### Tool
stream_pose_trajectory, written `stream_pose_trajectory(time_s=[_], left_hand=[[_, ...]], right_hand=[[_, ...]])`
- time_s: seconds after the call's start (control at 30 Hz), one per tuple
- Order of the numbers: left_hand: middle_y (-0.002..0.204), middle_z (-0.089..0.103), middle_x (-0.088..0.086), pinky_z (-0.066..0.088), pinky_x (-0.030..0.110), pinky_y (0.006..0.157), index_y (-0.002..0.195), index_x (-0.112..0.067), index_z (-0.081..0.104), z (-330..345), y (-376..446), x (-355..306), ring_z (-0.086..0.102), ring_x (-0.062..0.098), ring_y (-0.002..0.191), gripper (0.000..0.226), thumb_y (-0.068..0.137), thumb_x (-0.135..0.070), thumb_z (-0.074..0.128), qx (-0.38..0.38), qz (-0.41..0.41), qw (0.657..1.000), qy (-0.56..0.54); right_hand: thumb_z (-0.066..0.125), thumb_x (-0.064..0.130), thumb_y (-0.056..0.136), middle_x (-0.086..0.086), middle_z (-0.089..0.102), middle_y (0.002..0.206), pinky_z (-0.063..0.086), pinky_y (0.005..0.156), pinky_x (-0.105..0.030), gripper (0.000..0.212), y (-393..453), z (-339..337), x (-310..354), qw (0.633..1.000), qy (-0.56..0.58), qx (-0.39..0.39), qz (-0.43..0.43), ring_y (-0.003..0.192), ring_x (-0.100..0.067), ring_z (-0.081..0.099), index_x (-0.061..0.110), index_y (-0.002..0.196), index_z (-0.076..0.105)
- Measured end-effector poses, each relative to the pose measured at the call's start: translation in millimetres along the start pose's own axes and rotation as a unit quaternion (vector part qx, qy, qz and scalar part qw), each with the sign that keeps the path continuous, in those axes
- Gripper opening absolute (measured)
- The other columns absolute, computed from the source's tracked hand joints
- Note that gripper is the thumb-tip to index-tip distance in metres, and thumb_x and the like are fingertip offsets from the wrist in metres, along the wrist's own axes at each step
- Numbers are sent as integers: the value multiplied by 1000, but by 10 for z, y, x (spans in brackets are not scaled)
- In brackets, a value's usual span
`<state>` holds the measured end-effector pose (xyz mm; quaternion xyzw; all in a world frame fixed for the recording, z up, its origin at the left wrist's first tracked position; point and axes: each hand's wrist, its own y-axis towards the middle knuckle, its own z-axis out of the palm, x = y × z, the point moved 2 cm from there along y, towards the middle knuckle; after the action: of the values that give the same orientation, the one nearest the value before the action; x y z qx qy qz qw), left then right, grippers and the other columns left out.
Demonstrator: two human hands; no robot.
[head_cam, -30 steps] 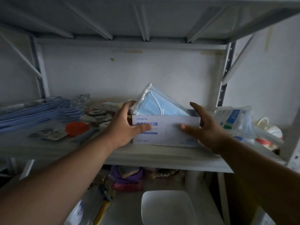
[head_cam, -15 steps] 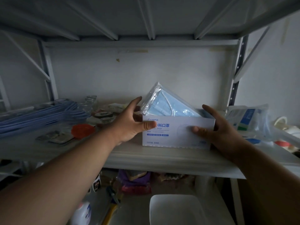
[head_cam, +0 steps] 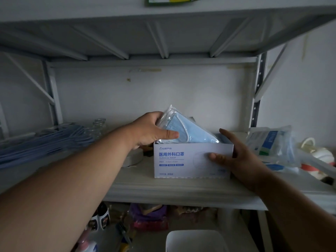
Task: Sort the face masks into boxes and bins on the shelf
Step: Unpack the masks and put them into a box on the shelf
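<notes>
Gripping the mask pack (head_cam: 183, 132) now with our left hand (head_cam: 151, 129), which just came off the box (head_cam: 181, 160); pack's half in, tilted. Right hand (head_cam: 236, 159) clamps the box's right end on the shelf (head_cam: 163, 190), so pushing down looks next.

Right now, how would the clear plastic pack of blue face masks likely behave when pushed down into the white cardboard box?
The clear plastic pack of blue face masks looks soft and floppy, so it would probably bend rather than slide in stiffly. Its glossy film may be slippery under the left hand. The white cardboard box seems light; the right hand likely stops it shifting.
</notes>
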<state>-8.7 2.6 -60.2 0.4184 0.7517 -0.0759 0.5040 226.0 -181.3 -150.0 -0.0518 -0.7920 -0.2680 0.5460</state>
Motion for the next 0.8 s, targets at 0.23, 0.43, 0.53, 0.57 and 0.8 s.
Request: stream_pose_trajectory(time_s=[0.23,0.43,0.53,0.57,0.8], left_hand=[[111,82,5,62,50,98,121,-14,72,81,-43,72,79,25,104,45,81,-15,91,-26,13,998,-51],[107,82,6,62,49,95,114,-14,74,148,18,199,80,28,101,37,80,-9,89,-77,33,988,-127],[108,82,12,63,45,89,114,-10,75,219,71,217,78,36,103,45,72,-15,88,-79,41,973,-211],[108,81,14,63,44,88,115,-9,74,247,85,220,78,37,103,46,71,-15,87,-78,43,968,-235],[112,80,20,64,43,85,116,-5,73,263,253,247,78,38,101,43,76,-13,84,-88,78,947,-300]], right_hand=[[91,69,70,7,49,154,62,100,-45,104,3,-10,4,1000,-25,5,0,125,-19,62,63,156,32],[86,53,84,8,67,129,64,76,-26,72,-14,24,10,998,-6,-61,-13,112,-16,71,45,147,52],[84,49,83,2,79,120,64,78,-32,56,33,-21,-20,995,52,-78,-26,103,-16,78,31,133,69],[84,47,82,2,80,121,64,81,-35,55,59,-39,-11,994,73,-79,-35,106,-17,78,29,133,70],[84,33,87,-12,75,135,59,103,-51,62,469,-127,241,981,130,-34,-137,125,-33,73,19,144,64]])
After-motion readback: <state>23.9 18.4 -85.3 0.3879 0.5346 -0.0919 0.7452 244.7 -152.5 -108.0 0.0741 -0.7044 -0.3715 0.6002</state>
